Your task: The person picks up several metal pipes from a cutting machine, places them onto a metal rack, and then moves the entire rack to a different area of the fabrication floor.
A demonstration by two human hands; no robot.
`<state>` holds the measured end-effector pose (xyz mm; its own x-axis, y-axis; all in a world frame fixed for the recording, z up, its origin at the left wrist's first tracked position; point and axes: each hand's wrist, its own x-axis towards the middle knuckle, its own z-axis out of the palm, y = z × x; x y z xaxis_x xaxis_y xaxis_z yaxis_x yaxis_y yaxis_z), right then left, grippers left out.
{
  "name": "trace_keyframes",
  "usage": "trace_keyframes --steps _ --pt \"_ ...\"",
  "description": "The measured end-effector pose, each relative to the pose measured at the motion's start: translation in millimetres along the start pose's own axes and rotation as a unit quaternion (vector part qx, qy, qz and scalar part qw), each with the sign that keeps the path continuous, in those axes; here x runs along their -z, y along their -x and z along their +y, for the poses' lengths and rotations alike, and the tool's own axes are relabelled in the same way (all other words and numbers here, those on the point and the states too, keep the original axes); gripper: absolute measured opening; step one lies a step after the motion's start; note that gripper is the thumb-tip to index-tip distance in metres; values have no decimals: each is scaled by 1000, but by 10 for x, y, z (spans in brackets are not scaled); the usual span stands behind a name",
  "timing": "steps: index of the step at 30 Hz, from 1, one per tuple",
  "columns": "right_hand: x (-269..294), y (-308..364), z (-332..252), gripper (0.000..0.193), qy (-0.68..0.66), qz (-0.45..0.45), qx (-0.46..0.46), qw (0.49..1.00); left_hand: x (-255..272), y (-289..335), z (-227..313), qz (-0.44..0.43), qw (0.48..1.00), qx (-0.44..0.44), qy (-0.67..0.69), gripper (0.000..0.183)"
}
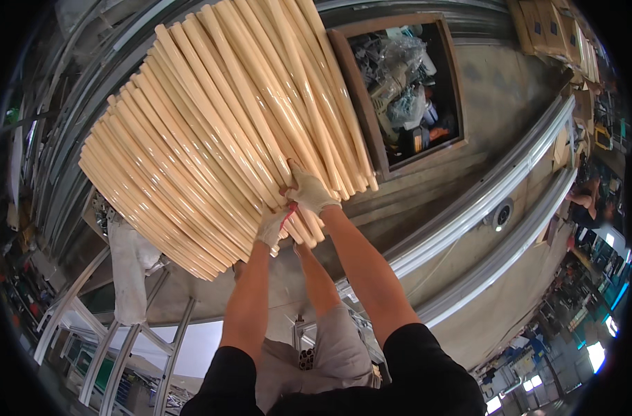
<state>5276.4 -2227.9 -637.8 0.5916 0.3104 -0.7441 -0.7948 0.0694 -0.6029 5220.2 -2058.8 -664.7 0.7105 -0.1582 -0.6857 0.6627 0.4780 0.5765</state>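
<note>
A wide stack of long, glossy, cream-beige tubes (191, 132) lies before me, their near ends in a slanting row. Both hands wear pale gloves with bare fingertips. My right hand (312, 191) is closed around a tube near the stack's right-hand near end, thumb and forefinger on either side. Just left of it and nearer to me, my left hand (270, 226) is closed by the tube ends; its fingers are partly hidden, so what it grips is unclear. A small red strip (287, 215) shows between the two hands.
Right of the stack stands a brown wooden box (462, 90) with plastic bags and small parts. Long silvery metal bars (482, 187) run along the right, near a round tape roll (501, 214). A metal ladder-like frame (122, 353) and a white cloth (128, 277) are at lower left. Cardboard boxes (548, 28) sit upper right.
</note>
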Motion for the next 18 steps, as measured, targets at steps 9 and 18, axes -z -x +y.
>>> trace_keyframes --steps 9,18 --pt "414 253 533 48 439 314 48 841 -78 149 279 -14 858 166 -486 47" --pt "973 -571 314 42 407 402 -10 820 230 -476 -313 59 873 120 -470 42"
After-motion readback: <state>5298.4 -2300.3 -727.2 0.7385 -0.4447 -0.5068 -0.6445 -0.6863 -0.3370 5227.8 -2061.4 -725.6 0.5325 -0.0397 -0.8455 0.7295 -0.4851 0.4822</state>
